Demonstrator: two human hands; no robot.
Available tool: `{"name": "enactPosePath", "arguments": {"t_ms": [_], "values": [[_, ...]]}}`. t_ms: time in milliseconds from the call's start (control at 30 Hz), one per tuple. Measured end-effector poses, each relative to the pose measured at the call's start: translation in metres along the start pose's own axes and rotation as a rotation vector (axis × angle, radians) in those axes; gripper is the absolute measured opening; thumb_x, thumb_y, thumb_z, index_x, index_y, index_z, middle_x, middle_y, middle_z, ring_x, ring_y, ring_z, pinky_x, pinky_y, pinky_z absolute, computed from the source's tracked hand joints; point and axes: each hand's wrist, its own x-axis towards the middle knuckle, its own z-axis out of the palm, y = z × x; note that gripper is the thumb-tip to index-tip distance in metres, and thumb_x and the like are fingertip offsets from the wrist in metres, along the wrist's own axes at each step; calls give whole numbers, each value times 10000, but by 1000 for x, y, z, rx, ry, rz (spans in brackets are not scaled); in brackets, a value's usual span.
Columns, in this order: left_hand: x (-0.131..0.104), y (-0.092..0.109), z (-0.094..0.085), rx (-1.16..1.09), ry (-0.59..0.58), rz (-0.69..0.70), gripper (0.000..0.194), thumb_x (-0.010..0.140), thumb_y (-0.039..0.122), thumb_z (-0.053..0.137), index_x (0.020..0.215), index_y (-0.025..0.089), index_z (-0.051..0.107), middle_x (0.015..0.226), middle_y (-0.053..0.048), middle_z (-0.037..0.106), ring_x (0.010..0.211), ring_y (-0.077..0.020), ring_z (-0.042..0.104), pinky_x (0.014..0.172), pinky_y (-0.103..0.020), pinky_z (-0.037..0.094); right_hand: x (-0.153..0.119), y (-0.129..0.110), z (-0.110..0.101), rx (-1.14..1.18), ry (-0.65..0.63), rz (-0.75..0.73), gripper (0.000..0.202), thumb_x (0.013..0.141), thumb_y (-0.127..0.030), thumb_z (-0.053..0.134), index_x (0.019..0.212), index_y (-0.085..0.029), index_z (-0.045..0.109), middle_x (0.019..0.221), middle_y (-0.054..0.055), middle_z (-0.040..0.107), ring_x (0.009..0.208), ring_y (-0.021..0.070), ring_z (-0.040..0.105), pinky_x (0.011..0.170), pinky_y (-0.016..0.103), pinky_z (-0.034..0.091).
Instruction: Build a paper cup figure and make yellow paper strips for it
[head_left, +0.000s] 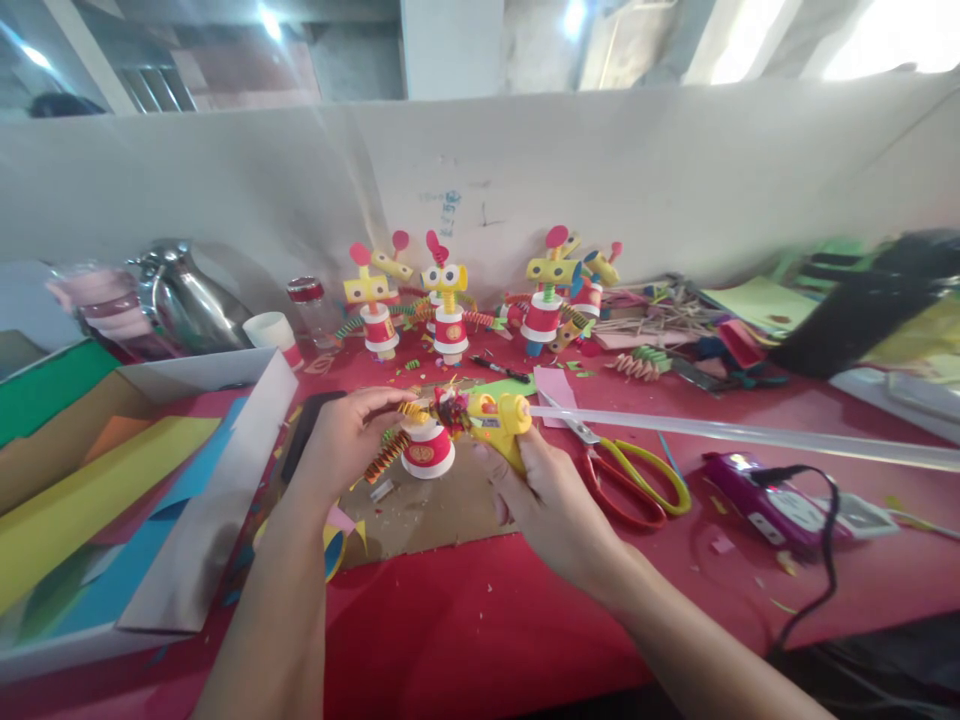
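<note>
A yellow hot glue gun [499, 420], with a long clear glue stick [720, 432] running out of its back, is gripped in my right hand [536, 485]. Its nozzle points left, over an upside-down red-and-white paper cup [429, 452]. My left hand [349, 435] pinches a folded yellow paper spring [412, 411] at the cup's top. From the cup's left side hangs an orange and green folded paper arm [386, 458]. Underneath lies a brown cardboard sheet [450, 520] with paper scraps. Whether the nozzle touches the spring, I cannot tell.
Several paper-cup figures [450, 330] stand along the wall. Scissors [622, 480] and a purple power strip [776, 505] lie to the right. At left is a white box [187, 540] of coloured paper, with a steel jug [195, 300] behind it. A black pen [501, 368] lies near the figures.
</note>
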Motion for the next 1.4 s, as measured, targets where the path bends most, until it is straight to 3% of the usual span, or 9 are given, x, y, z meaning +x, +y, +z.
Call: {"name": "enactPosePath", "arguments": {"t_ms": [733,1000,1400], "values": [[0,-8,2,0,30,110,251,862,266,613,1079,249,738,1108,-31,740,1041,-213,671,949,-354,514,-2,-6,2,-22,20,-29,211,962,-401,420,838,-229,420,537,-34,550,451,140,531,466,239,358],[0,-5,2,20,28,64,269,860,206,571,1074,246,729,1088,-17,745,1021,-202,673,958,-362,499,-4,-5,1,-40,20,-61,223,963,-394,420,813,-230,432,518,-32,533,454,149,524,499,256,363],[-1,1,0,13,6,5,198,859,253,543,1008,259,673,1025,-12,734,957,-214,669,853,-355,489,-1,-5,0,-50,20,-47,217,970,-393,410,826,-231,421,508,-38,537,446,145,527,477,244,356]]}}
